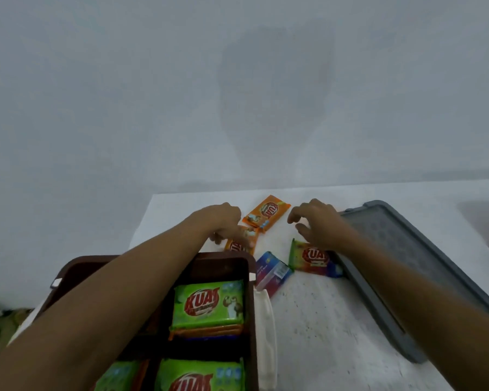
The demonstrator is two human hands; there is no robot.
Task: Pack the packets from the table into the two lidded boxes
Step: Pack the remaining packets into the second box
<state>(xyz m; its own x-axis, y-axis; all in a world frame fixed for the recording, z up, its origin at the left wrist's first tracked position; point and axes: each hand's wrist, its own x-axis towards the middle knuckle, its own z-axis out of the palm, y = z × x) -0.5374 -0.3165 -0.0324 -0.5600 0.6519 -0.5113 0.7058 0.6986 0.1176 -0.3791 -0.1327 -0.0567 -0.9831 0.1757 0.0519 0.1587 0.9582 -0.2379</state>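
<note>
A brown box (250, 311) stands open at the front left, with green packets (208, 303) stacked inside. On the white table beyond it lie two orange packets, one far (266, 214) and one near (239, 245). My left hand (223, 221) reaches over the box and its fingertips touch the near orange packet. My right hand (318, 224) hovers with spread, slightly curled fingers just above a multicoloured packet (312, 259), holding nothing. A blue and pink packet (271, 273) lies beside the box.
A grey lid (407, 255) lies flat at the right, under my right forearm. A white latch (266, 334) hangs on the brown box's right side. The table (322, 334) ends at a pale wall behind the packets.
</note>
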